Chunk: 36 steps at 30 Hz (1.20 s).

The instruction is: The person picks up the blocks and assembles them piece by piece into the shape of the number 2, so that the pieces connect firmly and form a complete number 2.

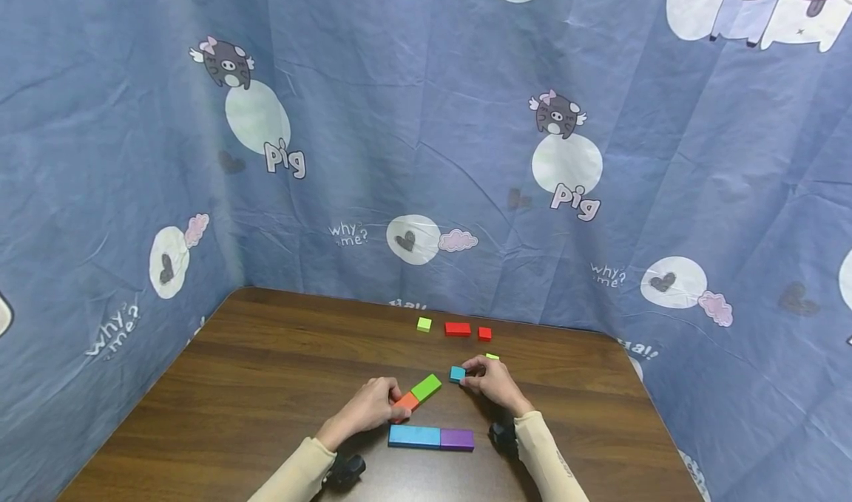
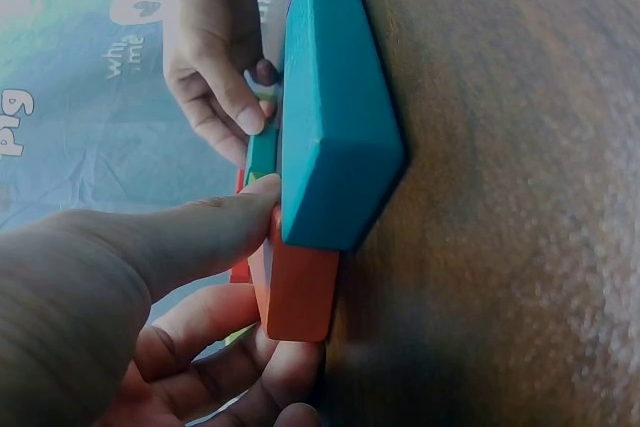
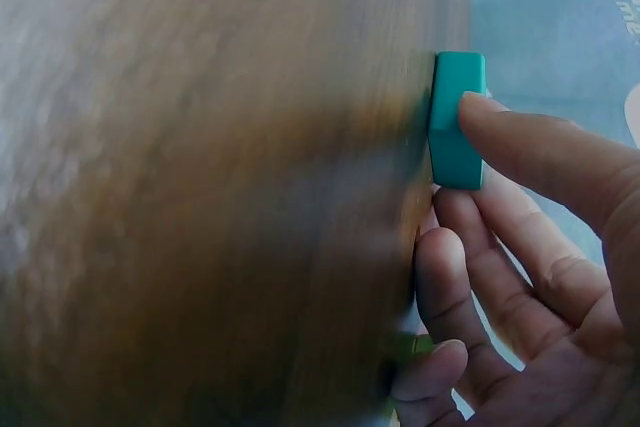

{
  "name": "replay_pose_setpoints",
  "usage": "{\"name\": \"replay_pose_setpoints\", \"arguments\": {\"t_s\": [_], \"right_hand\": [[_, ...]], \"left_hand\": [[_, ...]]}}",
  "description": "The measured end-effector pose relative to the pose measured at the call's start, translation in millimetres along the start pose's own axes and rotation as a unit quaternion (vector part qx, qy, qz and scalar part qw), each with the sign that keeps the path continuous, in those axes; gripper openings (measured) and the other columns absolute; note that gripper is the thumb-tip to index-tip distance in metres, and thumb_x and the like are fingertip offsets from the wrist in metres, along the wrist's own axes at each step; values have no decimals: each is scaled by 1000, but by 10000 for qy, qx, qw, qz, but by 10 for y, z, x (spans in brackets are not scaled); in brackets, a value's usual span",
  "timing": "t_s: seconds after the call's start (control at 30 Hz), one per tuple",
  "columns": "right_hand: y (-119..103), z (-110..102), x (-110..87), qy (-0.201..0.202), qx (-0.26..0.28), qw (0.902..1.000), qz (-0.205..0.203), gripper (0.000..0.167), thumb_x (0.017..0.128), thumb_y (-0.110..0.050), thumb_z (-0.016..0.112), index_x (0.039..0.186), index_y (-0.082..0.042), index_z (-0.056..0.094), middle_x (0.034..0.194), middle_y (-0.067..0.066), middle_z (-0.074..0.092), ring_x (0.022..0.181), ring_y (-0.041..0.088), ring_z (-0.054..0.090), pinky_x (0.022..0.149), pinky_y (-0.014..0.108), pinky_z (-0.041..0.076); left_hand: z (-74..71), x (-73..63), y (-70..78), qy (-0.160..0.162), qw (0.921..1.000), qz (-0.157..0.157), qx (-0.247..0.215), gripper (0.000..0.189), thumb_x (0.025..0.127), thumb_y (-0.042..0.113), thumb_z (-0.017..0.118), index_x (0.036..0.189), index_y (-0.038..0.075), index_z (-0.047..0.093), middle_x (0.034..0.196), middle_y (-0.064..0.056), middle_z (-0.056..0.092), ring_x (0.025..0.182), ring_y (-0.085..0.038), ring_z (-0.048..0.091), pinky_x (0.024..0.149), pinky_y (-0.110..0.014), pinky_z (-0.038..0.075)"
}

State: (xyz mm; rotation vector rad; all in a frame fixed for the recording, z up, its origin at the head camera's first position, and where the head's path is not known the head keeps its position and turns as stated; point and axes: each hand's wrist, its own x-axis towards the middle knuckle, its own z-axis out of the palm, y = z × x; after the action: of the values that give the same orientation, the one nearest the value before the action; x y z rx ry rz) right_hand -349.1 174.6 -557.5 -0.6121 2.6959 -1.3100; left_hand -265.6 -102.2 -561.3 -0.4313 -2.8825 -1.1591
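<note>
My left hand (image 1: 370,404) holds an orange block (image 1: 407,401) between thumb and fingers, close to the tabletop. End to end with it lies a green block (image 1: 426,388), the pair slanting away to the right. Just in front, a long blue block (image 1: 414,436) and a purple block (image 1: 457,440) form a straight row. With thumb and fingers my right hand (image 1: 494,384) pinches a small teal block (image 3: 460,119), right at the wooden surface. That block sits beyond the far end of the green one, with a gap between them.
Toward the back of the wooden table (image 1: 279,354) are a yellow-green cube (image 1: 424,324), a red block (image 1: 457,329) and a red cube (image 1: 484,333). Another yellow-green piece (image 1: 492,356) is partly hidden behind my right hand. Blue printed fabric (image 1: 426,154) hangs behind the table.
</note>
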Motion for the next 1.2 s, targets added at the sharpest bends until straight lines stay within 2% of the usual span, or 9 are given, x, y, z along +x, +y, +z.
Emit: {"name": "replay_pose_setpoints", "arguments": {"t_s": [0.47,0.63,0.87,1.2], "right_hand": [[-31,107,63,-18,-44,9999,-113,26,80,-14,77,101,-4,66,89,7,68,68,7,56,60,22,46],[-56,132,77,-56,1,9999,-89,27,80,-14,77,102,-4,66,89,7,67,69,9,56,59,22,45],[-57,177,81,-106,-57,9999,-5,26,81,-16,77,102,-6,66,89,5,67,70,8,56,60,22,46],[-103,185,66,-139,-88,9997,-154,26,81,-16,77,102,-6,66,89,5,67,72,9,56,62,22,47]], "left_hand": [[-7,0,-8,-34,9999,-38,-102,28,75,26,82,81,8,60,74,3,57,65,-9,48,56,-24,38],[-13,1,3,-63,9998,-122,-127,27,75,25,82,81,9,60,74,3,56,65,-9,48,56,-23,38],[-12,-8,4,-94,9999,-82,-94,27,75,26,81,80,10,60,74,3,56,65,-9,47,57,-24,38],[-6,-8,-5,-119,9998,-119,-146,27,76,26,81,81,9,61,74,3,56,66,-10,48,56,-24,38]]}}
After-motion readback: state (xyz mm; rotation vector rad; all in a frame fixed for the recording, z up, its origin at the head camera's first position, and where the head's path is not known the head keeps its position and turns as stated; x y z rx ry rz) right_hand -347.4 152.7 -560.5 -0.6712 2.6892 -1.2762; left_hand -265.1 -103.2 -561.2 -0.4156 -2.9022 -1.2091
